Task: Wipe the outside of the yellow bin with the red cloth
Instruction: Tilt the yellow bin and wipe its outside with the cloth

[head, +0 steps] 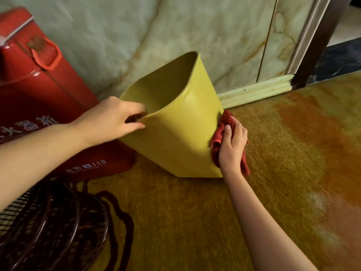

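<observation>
A mottled yellow-brown floor [205,208] meets a pale marbled wall [175,26]. The yellow bin [175,137] stands tilted on the floor, its open mouth leaning away toward the wall. The left hand [115,118] pinches the near rim, thumb outside and fingertips tucked inside. The right hand [232,145] clenches the red cloth [222,132], pressing it against the bin's right outer wall. Behind the left fingers sits a red metal box [39,90]; a dark wire basket [52,227] lies below that forearm.
</observation>
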`<state>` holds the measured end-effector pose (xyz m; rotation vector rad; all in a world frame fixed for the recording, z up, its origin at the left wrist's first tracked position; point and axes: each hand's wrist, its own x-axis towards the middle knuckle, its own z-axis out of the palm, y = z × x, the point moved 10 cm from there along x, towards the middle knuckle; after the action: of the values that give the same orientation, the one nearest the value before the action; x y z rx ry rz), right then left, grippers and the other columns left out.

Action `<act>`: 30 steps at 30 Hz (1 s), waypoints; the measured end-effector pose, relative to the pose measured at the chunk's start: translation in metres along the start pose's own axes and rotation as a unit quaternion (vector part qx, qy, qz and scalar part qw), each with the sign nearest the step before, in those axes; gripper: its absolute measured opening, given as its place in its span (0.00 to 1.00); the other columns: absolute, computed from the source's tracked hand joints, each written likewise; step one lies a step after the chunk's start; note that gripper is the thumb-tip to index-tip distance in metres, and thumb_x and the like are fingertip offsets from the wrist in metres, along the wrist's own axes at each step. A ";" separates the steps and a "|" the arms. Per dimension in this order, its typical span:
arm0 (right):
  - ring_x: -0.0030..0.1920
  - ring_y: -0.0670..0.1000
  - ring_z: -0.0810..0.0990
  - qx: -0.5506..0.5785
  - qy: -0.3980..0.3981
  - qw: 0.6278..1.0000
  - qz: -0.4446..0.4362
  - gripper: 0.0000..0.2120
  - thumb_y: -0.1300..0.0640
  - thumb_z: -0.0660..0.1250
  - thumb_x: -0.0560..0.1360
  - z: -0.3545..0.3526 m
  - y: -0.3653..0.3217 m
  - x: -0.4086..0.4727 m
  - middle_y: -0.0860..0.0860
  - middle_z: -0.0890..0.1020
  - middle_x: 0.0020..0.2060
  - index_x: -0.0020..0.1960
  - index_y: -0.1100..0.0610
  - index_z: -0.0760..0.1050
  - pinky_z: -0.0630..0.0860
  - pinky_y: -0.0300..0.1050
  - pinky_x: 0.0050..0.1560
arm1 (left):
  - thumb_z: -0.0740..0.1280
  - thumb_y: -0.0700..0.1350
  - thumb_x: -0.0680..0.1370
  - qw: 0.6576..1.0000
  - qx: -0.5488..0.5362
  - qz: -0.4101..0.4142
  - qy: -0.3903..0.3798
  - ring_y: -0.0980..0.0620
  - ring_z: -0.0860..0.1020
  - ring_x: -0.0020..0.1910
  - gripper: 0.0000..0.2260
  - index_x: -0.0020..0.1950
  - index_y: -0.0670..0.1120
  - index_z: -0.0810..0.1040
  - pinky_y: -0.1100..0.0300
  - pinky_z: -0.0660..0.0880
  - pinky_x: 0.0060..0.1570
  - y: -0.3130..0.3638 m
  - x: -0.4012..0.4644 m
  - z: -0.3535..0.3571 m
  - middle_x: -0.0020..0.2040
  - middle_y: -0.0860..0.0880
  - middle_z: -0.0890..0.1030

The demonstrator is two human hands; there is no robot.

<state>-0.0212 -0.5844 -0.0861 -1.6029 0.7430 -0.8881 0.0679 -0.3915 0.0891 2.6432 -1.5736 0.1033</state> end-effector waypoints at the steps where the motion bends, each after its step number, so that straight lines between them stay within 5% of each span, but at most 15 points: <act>1: 0.58 0.48 0.66 0.004 0.000 1.000 0.005 0.15 0.57 0.55 0.79 0.001 0.001 0.002 0.57 0.72 0.59 0.63 0.58 0.70 0.59 0.47 0.64 | 0.71 0.41 0.69 1.000 -0.010 -0.003 0.019 0.46 0.76 0.32 0.05 0.41 0.43 0.77 0.58 0.66 0.30 -0.002 0.003 -0.005 0.30 0.49 0.73; 7: 0.60 0.53 0.72 0.068 -0.014 0.994 0.079 0.14 0.55 0.54 0.79 0.006 0.011 0.006 0.53 0.75 0.57 0.63 0.56 0.69 0.67 0.54 0.66 | 0.72 0.41 0.68 0.998 0.016 0.033 0.059 0.47 0.72 0.33 0.08 0.44 0.42 0.76 0.58 0.65 0.36 0.009 0.048 -0.024 0.33 0.47 0.73; 11: 0.60 0.52 0.73 0.072 -0.037 0.993 0.086 0.13 0.55 0.57 0.78 0.003 0.012 0.000 0.54 0.76 0.58 0.61 0.54 0.71 0.69 0.55 0.65 | 0.69 0.44 0.70 0.999 0.028 0.003 0.038 0.41 0.76 0.38 0.08 0.46 0.44 0.73 0.49 0.73 0.39 -0.002 0.037 -0.002 0.36 0.44 0.76; 13: 0.59 0.50 0.73 0.052 -0.049 0.995 0.066 0.12 0.55 0.59 0.77 0.000 0.009 -0.002 0.53 0.76 0.57 0.60 0.54 0.72 0.70 0.49 0.64 | 0.68 0.44 0.71 0.998 0.030 0.008 0.057 0.39 0.76 0.39 0.08 0.46 0.44 0.72 0.48 0.74 0.39 -0.002 0.037 -0.003 0.38 0.42 0.78; 16: 0.52 0.43 0.71 -0.008 -0.038 0.999 0.007 0.09 0.58 0.64 0.74 -0.008 -0.003 -0.008 0.51 0.77 0.54 0.55 0.54 0.75 0.65 0.25 0.54 | 0.68 0.44 0.71 0.996 0.043 0.023 0.081 0.37 0.77 0.41 0.09 0.48 0.43 0.72 0.45 0.74 0.39 0.003 0.039 -0.004 0.41 0.38 0.80; 18: 0.50 0.41 0.71 -0.035 -0.029 0.999 -0.014 0.08 0.60 0.66 0.72 -0.012 -0.008 -0.013 0.51 0.77 0.51 0.51 0.53 0.77 0.64 0.21 0.51 | 0.67 0.43 0.71 0.994 0.050 0.018 0.096 0.36 0.77 0.43 0.10 0.50 0.42 0.73 0.45 0.75 0.41 0.005 0.037 -0.003 0.43 0.37 0.80; 23: 0.52 0.47 0.76 -0.040 -0.032 0.998 0.033 0.08 0.60 0.70 0.70 -0.025 -0.005 -0.018 0.49 0.79 0.49 0.47 0.50 0.77 0.74 0.49 0.59 | 0.67 0.45 0.71 0.997 0.018 -0.013 0.079 0.38 0.77 0.45 0.09 0.50 0.46 0.74 0.47 0.75 0.42 0.012 0.043 0.005 0.45 0.40 0.81; 30: 0.50 0.47 0.79 -0.033 -0.048 0.996 0.064 0.08 0.61 0.70 0.69 -0.052 -0.013 -0.023 0.46 0.81 0.46 0.44 0.49 0.78 0.79 0.52 0.54 | 0.70 0.50 0.67 0.995 0.008 -0.083 0.053 0.42 0.77 0.44 0.08 0.45 0.52 0.76 0.56 0.66 0.37 -0.002 0.021 0.016 0.42 0.48 0.81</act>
<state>-0.0773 -0.5893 -0.0707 -1.6253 0.8045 -0.6968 0.0797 -0.4103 0.0747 2.7170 -1.3221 0.2436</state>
